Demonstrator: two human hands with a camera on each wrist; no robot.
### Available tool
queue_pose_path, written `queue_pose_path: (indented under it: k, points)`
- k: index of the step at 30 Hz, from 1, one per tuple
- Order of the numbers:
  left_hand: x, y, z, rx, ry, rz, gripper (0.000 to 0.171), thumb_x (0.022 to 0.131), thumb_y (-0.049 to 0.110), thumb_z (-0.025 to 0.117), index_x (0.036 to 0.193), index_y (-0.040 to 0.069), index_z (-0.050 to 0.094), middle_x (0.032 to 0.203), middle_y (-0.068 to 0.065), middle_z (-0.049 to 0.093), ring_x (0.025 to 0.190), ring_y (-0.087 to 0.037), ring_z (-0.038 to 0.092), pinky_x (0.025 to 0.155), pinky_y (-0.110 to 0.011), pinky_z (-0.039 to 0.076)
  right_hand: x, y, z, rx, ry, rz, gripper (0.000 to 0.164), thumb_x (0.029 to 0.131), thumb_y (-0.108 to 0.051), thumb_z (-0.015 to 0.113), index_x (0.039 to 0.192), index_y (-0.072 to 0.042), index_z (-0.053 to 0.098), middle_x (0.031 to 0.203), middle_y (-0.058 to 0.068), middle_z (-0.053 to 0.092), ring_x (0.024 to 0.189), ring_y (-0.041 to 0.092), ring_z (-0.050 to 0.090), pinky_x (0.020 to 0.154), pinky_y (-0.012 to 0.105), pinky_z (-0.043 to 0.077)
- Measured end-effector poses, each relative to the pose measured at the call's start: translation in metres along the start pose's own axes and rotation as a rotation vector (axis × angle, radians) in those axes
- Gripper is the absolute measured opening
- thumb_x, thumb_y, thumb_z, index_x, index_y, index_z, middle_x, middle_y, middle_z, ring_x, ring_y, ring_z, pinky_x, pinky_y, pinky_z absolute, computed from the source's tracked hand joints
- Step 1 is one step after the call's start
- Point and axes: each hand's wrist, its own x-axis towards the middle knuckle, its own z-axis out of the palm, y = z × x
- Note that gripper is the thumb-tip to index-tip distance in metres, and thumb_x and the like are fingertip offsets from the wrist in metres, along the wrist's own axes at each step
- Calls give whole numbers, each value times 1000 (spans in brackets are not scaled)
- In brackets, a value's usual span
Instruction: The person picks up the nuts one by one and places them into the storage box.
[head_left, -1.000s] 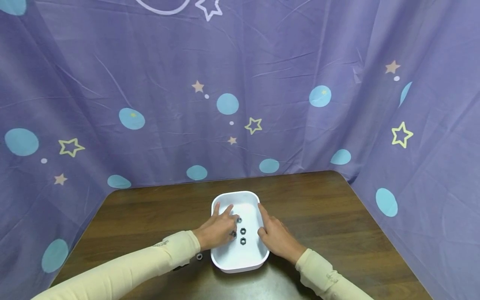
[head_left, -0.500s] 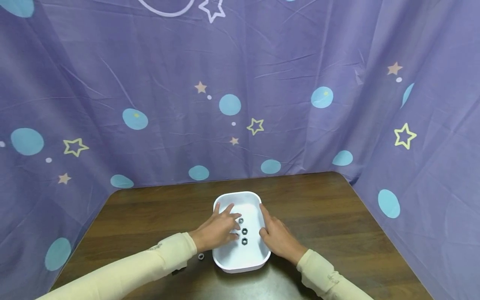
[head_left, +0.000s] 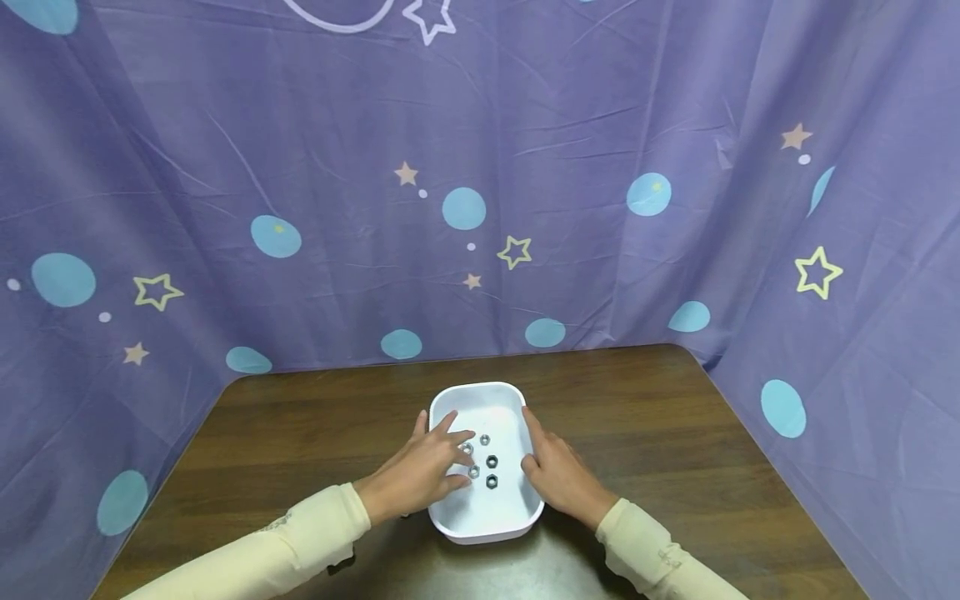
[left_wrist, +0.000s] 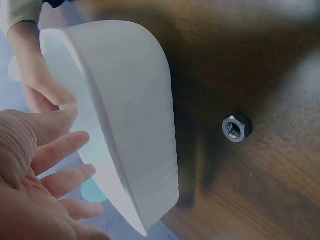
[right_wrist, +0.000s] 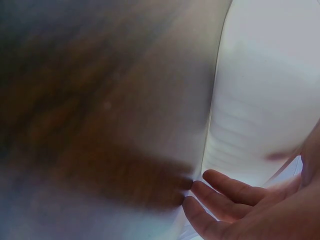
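A white rectangular tray (head_left: 487,518) stands on the table. Several hex nuts lie on its floor, among them a dark nut (head_left: 492,461) and a silver nut (head_left: 474,472) near the left fingertips. My left hand (head_left: 420,473) hovers over the tray's left rim, fingers spread and holding nothing. In the left wrist view, one more nut (left_wrist: 236,128) lies on the table outside the tray; the left hand mostly hides it from the head view. My right hand (head_left: 558,479) holds the tray's right wall, thumb over the rim and the other fingers (right_wrist: 220,197) along the outside.
The brown wood table (head_left: 637,400) extends around the tray on all sides. A purple curtain (head_left: 337,208) with stars and blue dots hangs behind and beside it. Something small and black (head_left: 341,566) shows beneath the left sleeve.
My left hand has drawn back leftward and its fingers have spread. Two silver nuts now show in the tray near its fingertips. The right hand has stayed at the tray's wall.
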Motion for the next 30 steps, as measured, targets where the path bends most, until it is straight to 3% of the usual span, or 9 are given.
queue_pose_path:
  k: [6,15,30]
  points:
    - [-15,0,-8,-43,52,-66,23,83,24,84,102,11,81,139,-10,62,146,-43,33,107,-81,12,0,-1,0,18,-18,22,75,93,-15,56,162,-13,25,137,23,59,117,25,62,95,49,52]
    - [-38,-4,-18,-45,115,-128,22,82,23,84,101,12,81,139,-11,62,146,-44,32,107,-81,9,0,-1,-1,15,-20,22,75,94,-15,56,162,-12,24,137,22,60,112,22,62,94,47,52]
    - [-72,-14,-4,-118,168,-244,24,80,16,85,102,6,80,139,-16,61,144,-47,33,105,-82,7,-1,-2,0,9,-21,17,74,95,-14,56,162,-12,24,138,23,59,115,24,62,97,48,51]
